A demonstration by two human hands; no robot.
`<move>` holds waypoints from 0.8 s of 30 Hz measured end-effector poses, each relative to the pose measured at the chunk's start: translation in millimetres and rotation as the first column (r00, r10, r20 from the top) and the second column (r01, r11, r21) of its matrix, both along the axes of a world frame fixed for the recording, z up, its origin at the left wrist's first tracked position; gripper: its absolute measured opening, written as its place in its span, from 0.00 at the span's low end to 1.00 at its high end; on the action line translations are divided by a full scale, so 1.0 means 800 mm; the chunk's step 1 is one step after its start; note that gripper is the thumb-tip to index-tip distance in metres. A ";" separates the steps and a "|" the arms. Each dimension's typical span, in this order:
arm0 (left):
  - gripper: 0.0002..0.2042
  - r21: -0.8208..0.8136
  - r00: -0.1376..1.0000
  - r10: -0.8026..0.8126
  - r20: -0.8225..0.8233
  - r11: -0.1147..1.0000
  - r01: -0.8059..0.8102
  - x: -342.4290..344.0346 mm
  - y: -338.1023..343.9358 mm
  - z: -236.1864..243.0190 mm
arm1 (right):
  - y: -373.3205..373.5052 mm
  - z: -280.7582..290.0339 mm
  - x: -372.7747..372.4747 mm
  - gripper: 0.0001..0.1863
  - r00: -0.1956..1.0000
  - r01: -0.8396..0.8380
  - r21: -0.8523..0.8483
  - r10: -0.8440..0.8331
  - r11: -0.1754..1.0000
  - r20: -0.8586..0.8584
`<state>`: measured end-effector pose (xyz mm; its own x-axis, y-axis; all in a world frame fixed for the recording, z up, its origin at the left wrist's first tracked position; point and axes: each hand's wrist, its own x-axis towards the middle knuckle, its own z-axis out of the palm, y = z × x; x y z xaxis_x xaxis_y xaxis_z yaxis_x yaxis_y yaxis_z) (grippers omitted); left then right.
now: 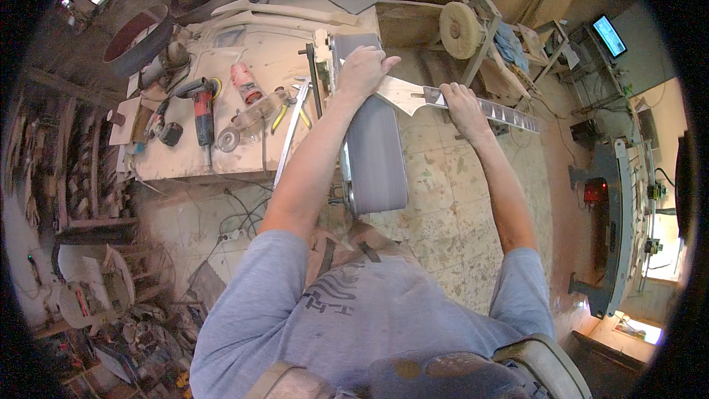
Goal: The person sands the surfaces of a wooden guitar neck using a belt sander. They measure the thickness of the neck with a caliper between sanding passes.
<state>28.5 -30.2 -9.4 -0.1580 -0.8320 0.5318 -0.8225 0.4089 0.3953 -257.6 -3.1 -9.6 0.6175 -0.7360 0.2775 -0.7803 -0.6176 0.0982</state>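
My left hand [362, 74] grips the pale pointed headstock of a wooden guitar neck [395, 94], held over the wide grey belt of a sander [375, 162]. My right hand [461, 109] is closed over the same neck near the headstock, where the fretboard [509, 114] with pale inlays begins and runs off to the right. The underside of the headstock at the belt is hidden, so I cannot tell whether it touches.
Left, a workbench [162, 162] holds power tools [203, 114], yellow-handled pliers [279, 118] and long metal strips [292, 133]. Back right stand a round pale wheel [458, 29] and a monitor [608, 35]. A machine rail [613, 229] is at far right; cables [236, 214] lie below the bench.
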 end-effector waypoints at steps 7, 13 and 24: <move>0.25 0.039 0.998 0.063 -0.021 0.997 -0.062 0.017 0.006 0.002 | -0.004 -0.002 0.019 0.12 1.000 -0.024 -0.011 0.024 1.000 0.011; 0.28 0.102 0.993 0.115 0.006 0.988 -0.115 0.043 0.016 0.013 | -0.006 -0.010 0.046 0.13 0.999 -0.042 -0.035 0.042 0.999 0.016; 0.27 0.044 0.998 0.052 0.036 0.998 -0.054 0.029 -0.003 0.002 | 0.009 -0.009 0.033 0.13 1.000 0.010 -0.079 -0.009 0.997 0.007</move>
